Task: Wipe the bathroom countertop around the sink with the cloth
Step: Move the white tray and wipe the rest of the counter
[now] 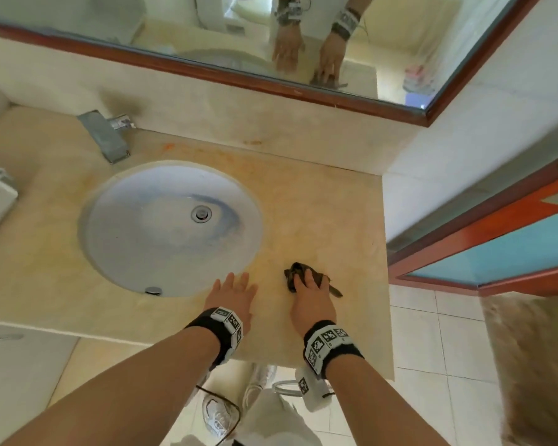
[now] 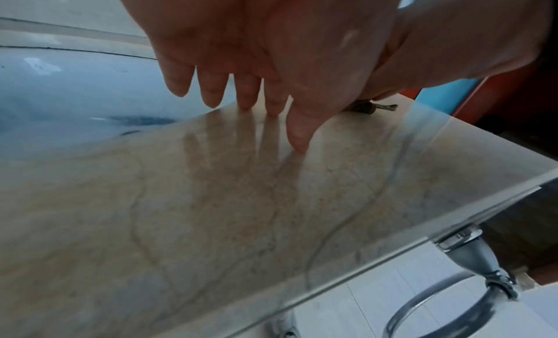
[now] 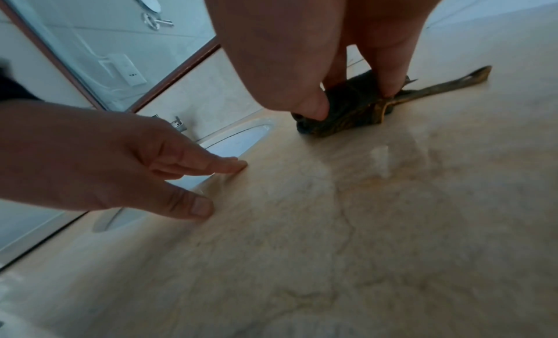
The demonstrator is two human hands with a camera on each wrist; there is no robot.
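Note:
A small dark crumpled cloth lies on the beige marble countertop, right of the oval white sink and near the counter's front. My right hand presses down on the cloth, and in the right wrist view thumb and fingers pinch the cloth, a strip of it trailing right. My left hand lies open just left of it, fingertips touching the counter beside the sink's front right rim. A sliver of cloth shows behind that hand.
A chrome faucet stands behind the sink at the back left. A wood-framed mirror runs along the back wall. The counter ends at a wall on the right, beside a red door with blue glass. A metal ring hangs under the front edge.

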